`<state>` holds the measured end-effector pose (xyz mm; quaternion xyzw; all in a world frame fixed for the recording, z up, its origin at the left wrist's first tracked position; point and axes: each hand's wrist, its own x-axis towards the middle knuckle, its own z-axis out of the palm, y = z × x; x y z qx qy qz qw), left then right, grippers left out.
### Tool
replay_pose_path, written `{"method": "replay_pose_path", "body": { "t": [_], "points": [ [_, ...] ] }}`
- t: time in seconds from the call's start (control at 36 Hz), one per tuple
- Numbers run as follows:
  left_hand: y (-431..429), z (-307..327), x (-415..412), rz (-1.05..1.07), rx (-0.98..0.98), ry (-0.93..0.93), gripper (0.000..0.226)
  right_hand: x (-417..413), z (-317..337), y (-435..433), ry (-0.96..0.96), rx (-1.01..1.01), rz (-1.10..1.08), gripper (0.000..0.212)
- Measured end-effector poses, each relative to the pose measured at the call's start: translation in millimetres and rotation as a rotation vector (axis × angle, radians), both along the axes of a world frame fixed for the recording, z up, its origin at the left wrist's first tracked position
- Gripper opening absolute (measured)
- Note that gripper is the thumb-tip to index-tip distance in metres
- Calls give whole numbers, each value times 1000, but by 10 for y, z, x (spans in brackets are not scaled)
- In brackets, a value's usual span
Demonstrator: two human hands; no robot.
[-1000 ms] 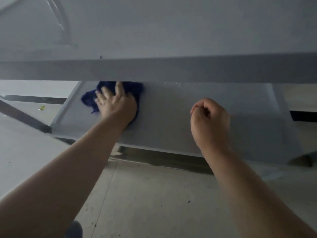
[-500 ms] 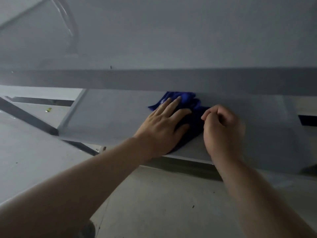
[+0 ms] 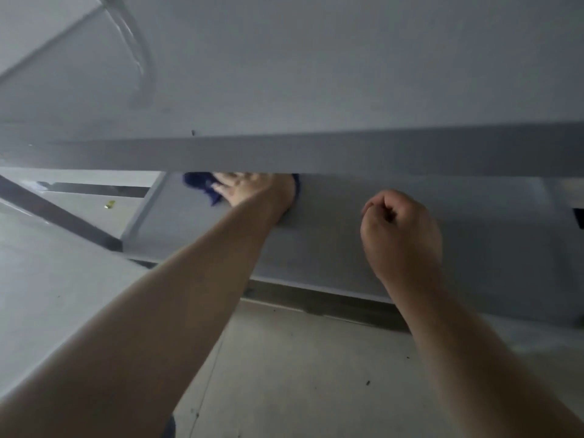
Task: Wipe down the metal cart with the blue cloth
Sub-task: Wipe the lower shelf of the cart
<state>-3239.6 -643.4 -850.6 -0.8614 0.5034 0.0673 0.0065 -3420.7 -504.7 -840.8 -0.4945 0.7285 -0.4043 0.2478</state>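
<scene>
The metal cart fills the view, its top shelf edge (image 3: 347, 153) crossing in front of a lower shelf (image 3: 331, 245). The blue cloth (image 3: 202, 184) lies on the lower shelf toward its far left, mostly hidden under my left hand (image 3: 252, 191). That hand presses flat on the cloth, and its fingertips disappear behind the top shelf edge. My right hand (image 3: 398, 229) hovers over the lower shelf to the right in a loose fist, with nothing in it.
The cart's handle bar (image 3: 132, 49) curves at the upper left. A dark diagonal beam (image 3: 60, 216) runs at the left. A small yellow scrap (image 3: 109, 204) lies on the floor beyond it. Pale concrete floor (image 3: 300, 374) spreads below the cart.
My left hand slid the cloth from the left to the middle of the shelf, then back left and farther away. My right fist stayed over the right side.
</scene>
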Motion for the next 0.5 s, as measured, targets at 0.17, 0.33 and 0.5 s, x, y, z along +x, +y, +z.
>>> {"method": "replay_pose_path", "body": {
  "t": [0.17,0.33,0.5],
  "points": [
    [618,-35,-670,-821,-95,-44,55,-6,5,7,-30,-2,-12,20],
    [1310,-11,-98,-989,-141,23,56,-23,-3,69,-22,21,63,21],
    [1254,1,782,-638,-91,-36,68,-38,-22,51,25,15,94,18]
  ]
}}
